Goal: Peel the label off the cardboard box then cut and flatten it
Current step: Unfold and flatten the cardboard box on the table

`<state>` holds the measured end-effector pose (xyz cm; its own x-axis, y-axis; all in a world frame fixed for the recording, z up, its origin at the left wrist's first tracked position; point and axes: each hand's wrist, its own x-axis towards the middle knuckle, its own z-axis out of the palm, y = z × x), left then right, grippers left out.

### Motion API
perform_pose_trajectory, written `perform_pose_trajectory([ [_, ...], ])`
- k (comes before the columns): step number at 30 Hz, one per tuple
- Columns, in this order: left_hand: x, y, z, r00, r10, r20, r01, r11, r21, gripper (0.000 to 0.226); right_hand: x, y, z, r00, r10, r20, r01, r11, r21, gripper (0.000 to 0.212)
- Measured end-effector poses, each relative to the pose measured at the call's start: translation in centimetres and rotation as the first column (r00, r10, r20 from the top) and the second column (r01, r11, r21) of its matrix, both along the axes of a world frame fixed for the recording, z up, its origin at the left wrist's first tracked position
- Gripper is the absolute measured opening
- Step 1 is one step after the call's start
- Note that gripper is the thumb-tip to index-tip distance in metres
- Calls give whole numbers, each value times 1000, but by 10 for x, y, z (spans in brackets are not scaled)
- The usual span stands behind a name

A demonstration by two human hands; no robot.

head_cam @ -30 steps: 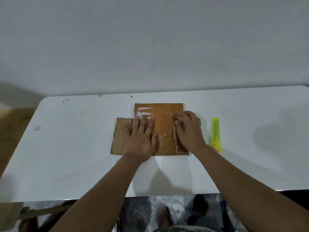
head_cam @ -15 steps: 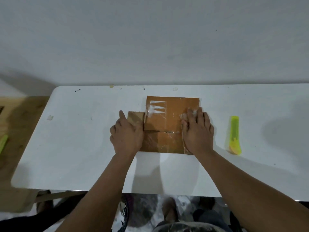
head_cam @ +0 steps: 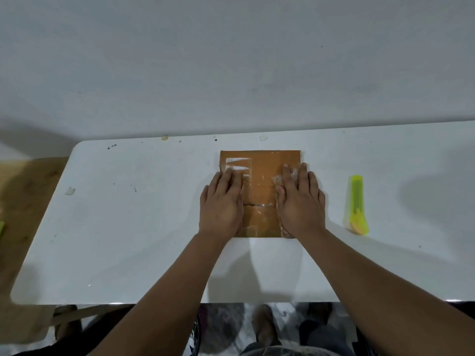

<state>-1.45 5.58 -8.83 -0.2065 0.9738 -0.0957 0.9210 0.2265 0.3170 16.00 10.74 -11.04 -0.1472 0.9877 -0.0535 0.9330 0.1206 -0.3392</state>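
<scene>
Palms [head_cam: 221,201] [head_cam: 300,204] flat on cardboard [head_cam: 259,173]'s side edges, cutter [head_cam: 357,204] apart

A white table [head_cam: 144,227] stands against a pale wall [head_cam: 231,60]. Small dark specks [head_cam: 111,146] dot its far left corner, and a tan crumb [head_cam: 164,138] sits on the far edge. A small white scrap [head_cam: 70,191] lies near the left edge. Wooden floor [head_cam: 23,191] shows past the left edge, with a green sliver [head_cam: 1,228] at the frame's side.
</scene>
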Motion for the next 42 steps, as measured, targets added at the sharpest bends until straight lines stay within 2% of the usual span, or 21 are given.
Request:
perform_pose_trajectory([
  [3,11,2,-6,995,26,-99,-28,999,-19,51,-1,-1,0,1000,-3,11,3,1000,4,54],
  [7,15,0,-8,985,63,-160,-53,996,66,41,-2,0,2,1000,-9,30,9,1000,-8,54],
  [12,14,-2,-5,988,47,-146,-28,991,132,31,-2,-1,7,999,-4,41,5,1000,-21,54],
  [14,13,-14,-3,992,12,-128,7,990,144,33,-2,-1,7,999,-2,46,3,1000,-30,54],
  [17,13,-38,0,994,-66,-83,67,998,6,51,-2,-2,10,998,5,57,-2,999,-39,54],
  [20,13,-46,3,988,-104,-117,93,991,-98,57,-1,-3,17,998,26,59,-22,997,-71,54],
  [24,19,-42,10,982,-104,-158,85,989,-121,56,9,5,29,996,69,-61,-78,983,-164,59],
  [28,23,-46,12,976,-76,-206,53,992,-114,54,29,-1,42,985,57,-163,-82,985,-150,64],
  [33,23,-49,15,967,-73,-243,61,997,-58,52,51,-41,44,946,153,-287,-196,972,-126,71],
  [36,21,-51,17,976,-49,-211,42,998,-36,51,62,-67,54,941,139,-309,-198,966,-168,61],
  [38,22,-54,16,978,-64,-201,63,998,-15,54,56,-63,18,950,127,-284,-167,978,-123,66],
  [39,23,-55,15,975,-71,-209,65,997,-35,55,65,-53,-25,950,146,-278,-189,973,-135,75],
  [40,26,-56,16,974,-61,-218,59,998,-15,54,69,-40,-62,931,140,-338,-172,983,-66,80],
  [41,26,-56,17,978,-50,-202,59,997,40,51,73,-31,-84,885,191,-425,-189,981,48,75],
  [42,26,-57,17,983,-45,-178,59,996,74,47,71,-27,-92,905,298,-305,-282,955,96,61],
])
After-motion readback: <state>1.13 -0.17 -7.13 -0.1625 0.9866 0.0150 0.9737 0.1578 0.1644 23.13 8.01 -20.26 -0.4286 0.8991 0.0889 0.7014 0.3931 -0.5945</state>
